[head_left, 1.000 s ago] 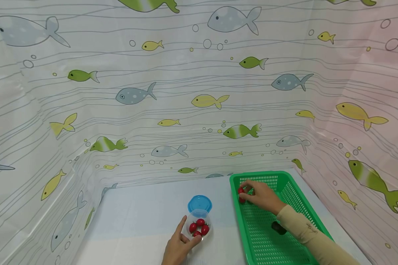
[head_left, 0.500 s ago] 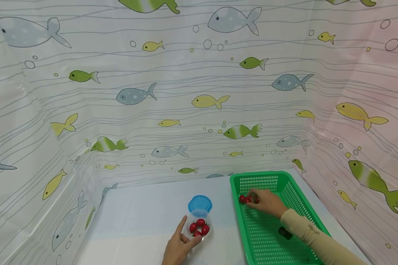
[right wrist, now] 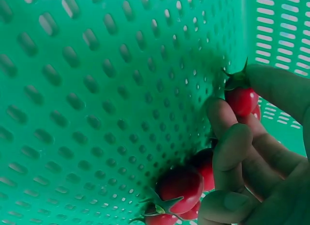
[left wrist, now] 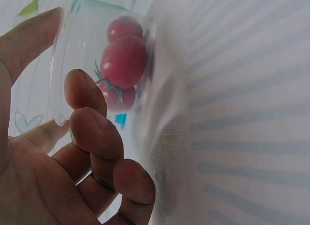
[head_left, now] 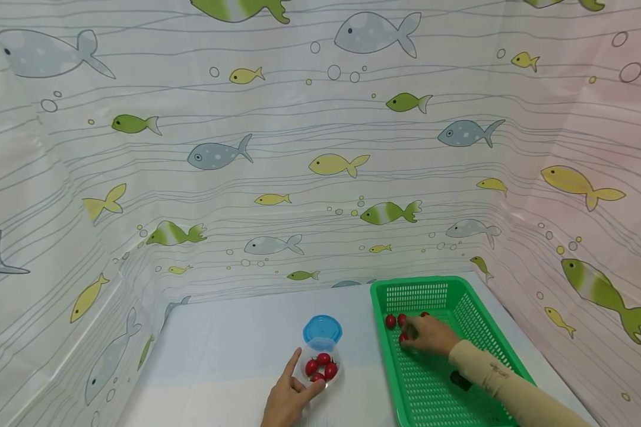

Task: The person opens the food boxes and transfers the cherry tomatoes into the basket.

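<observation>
In the head view my left hand (head_left: 288, 396) holds a clear plastic cup (left wrist: 80, 48) on the table, thumb and index finger spanning its rim. Several red cherry tomatoes (head_left: 323, 358) lie inside the cup; the left wrist view shows a green stem on one (left wrist: 124, 61). My right hand (head_left: 431, 335) is down in the green basket (head_left: 387, 363), its thumb and fingertips pinching a cherry tomato (right wrist: 241, 100) with its green stem on. Other cherry tomatoes (right wrist: 180, 188) lie on the basket floor close to those fingers, partly hidden by them.
A round blue lid (head_left: 322, 330) lies on the white table (head_left: 219, 350), just behind the cup. The basket has tall slotted walls and stands at the right. A fish-patterned sheet (head_left: 278, 219) encloses the back and sides. A dark object (head_left: 461, 380) shows beneath my right wrist.
My right hand has moved from the basket's back left corner slightly right and nearer, and tomatoes it hid there now show. My left hand and the cup have stayed in place.
</observation>
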Demonstrator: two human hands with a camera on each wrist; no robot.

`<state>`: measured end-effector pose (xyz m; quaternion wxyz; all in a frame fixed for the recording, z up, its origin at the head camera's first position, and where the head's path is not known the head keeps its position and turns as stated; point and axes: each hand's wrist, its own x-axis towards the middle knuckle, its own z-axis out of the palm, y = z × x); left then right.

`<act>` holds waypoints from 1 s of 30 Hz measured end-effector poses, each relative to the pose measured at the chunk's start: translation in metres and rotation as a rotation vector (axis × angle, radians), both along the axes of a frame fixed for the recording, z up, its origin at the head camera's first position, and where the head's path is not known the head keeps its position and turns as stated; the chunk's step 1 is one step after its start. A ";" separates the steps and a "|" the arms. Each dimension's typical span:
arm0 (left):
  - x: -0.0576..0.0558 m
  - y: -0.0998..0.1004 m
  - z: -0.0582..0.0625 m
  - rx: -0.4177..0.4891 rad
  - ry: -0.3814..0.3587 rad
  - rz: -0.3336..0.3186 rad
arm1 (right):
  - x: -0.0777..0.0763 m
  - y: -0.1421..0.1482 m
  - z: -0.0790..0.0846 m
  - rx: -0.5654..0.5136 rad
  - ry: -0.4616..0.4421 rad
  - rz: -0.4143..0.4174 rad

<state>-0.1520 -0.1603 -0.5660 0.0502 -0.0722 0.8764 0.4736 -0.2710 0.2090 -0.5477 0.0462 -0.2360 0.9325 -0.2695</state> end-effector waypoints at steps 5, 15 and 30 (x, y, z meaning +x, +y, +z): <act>0.000 0.000 0.000 0.003 -0.001 -0.002 | -0.002 0.000 -0.005 -0.004 -0.006 0.001; 0.000 0.000 -0.001 0.011 -0.009 -0.002 | 0.000 0.000 -0.001 -0.002 -0.027 -0.010; 0.000 0.001 0.000 0.012 -0.014 -0.002 | -0.002 -0.012 0.019 -0.070 -0.080 -0.095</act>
